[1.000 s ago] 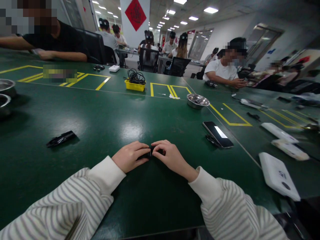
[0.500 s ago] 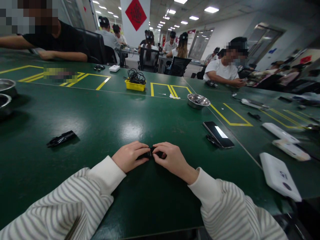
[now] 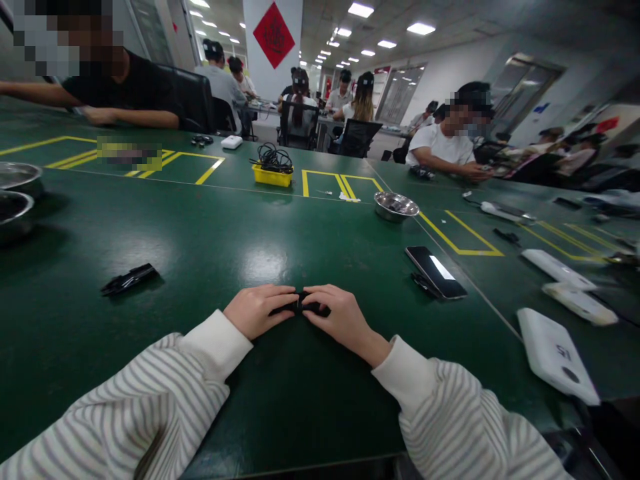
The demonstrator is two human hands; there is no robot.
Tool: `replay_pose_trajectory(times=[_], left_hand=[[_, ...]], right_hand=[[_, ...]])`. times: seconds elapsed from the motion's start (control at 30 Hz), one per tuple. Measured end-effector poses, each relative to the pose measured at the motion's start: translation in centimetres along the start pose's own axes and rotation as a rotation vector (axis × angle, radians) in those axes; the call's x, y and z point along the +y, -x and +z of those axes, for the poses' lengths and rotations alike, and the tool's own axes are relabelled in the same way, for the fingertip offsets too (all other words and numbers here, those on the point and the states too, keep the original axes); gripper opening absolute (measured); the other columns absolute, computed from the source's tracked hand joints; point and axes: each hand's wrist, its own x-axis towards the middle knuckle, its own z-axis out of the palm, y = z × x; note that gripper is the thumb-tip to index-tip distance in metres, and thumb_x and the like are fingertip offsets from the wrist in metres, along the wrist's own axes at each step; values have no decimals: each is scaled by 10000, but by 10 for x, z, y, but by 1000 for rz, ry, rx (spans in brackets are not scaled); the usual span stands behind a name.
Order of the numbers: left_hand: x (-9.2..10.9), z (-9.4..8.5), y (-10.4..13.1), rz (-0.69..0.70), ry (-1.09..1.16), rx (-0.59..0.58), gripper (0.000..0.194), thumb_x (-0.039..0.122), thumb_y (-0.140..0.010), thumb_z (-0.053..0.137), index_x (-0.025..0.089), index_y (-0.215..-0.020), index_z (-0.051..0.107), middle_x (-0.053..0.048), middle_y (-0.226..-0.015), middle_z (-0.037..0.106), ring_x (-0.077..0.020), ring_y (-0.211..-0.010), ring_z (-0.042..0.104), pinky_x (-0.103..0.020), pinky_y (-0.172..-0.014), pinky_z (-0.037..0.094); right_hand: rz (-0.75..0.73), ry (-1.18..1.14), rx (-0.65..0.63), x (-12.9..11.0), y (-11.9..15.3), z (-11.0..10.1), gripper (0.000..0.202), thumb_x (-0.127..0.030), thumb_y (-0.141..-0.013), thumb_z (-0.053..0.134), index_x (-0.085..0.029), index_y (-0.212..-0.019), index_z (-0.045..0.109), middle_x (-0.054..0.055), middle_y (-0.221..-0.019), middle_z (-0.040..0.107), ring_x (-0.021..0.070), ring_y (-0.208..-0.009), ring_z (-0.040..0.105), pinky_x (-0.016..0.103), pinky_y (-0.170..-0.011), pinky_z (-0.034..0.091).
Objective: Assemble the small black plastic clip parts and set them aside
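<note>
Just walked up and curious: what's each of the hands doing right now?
Left hand: closed, holding one end of a small black object.
Right hand: closed, holding the small black object's other end.

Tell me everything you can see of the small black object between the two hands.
The small black object is dark but for a thin pale line or glint near its middle; it may be plastic. It stretches crosswise from the left hand to the right hand; the fingers of both hold it and hide most of its shape. It is on or just above the green table; which, I cannot tell.
</note>
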Motion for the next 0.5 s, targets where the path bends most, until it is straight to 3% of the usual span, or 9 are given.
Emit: replay_pose_trajectory(times=[0.27,0.5], left_hand=[[-28,-12,24,-15,-90,91,264,357,-809,464,205,-945,632,-54,-943,655,-162,-806,631,-268,-710,526],[-64,-52,87,-113,-260,98,281,379,-801,460,240,-993,611,-48,-970,647,-185,-786,633,-277,-670,531]], right_hand=[[-132,12,22,-6,-31,29,143,-205,-742,536,-197,-857,619,50,-1009,614,148,-942,550,293,-848,411],[-316,80,-28,-41,-79,82,179,-240,-797,471,-175,-906,597,55,-1050,586,156,-973,516,272,-867,392]])
